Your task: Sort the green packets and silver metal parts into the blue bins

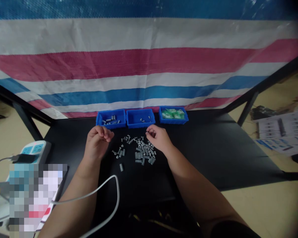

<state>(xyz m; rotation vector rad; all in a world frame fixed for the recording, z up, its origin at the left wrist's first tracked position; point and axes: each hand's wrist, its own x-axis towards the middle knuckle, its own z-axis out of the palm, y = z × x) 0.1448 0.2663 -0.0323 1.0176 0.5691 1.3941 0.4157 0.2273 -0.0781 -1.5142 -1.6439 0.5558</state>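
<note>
My left hand (97,140) is raised just in front of the left blue bin (111,126), its fingers curled together; anything inside them is hidden. Near the front of the middle blue bin (141,125), my right hand (159,137) has thumb and fingertips pinched, and what they hold is too small to make out. Between and below the hands lies a loose pile of metal cylinders and screws (144,152) on the black table (201,155). One cylinder (121,167) sits apart at the front. Several cylinders are in the left bin, a few screws in the middle one.
A third blue bin (173,122) at the right holds green and clear plastic packets. A white cable (118,191) loops over my left forearm. At the left are a power strip (37,148) and a pixelated object (39,195). Striped sheeting (144,62) hangs behind.
</note>
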